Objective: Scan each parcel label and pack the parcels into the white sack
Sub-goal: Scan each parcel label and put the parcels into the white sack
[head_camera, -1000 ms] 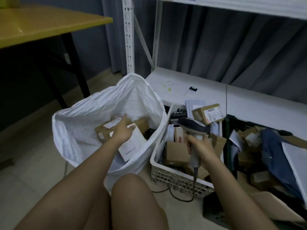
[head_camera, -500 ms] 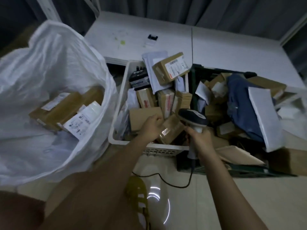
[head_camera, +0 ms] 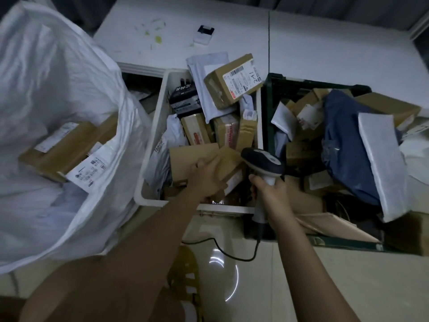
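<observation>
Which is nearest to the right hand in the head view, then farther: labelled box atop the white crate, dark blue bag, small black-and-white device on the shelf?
From the right hand:
1. Dark blue bag, to its right in the dark crate.
2. Labelled box, ahead atop the white crate.
3. Small black-and-white device, farthest, on the white shelf.

Dim room. Pale glossy floor point(head_camera: 325, 287) w/ ring-shaped light glare point(head_camera: 228, 275); low white shelf board point(head_camera: 301, 43) behind, grey curtain point(head_camera: 325, 8) at back.
</observation>
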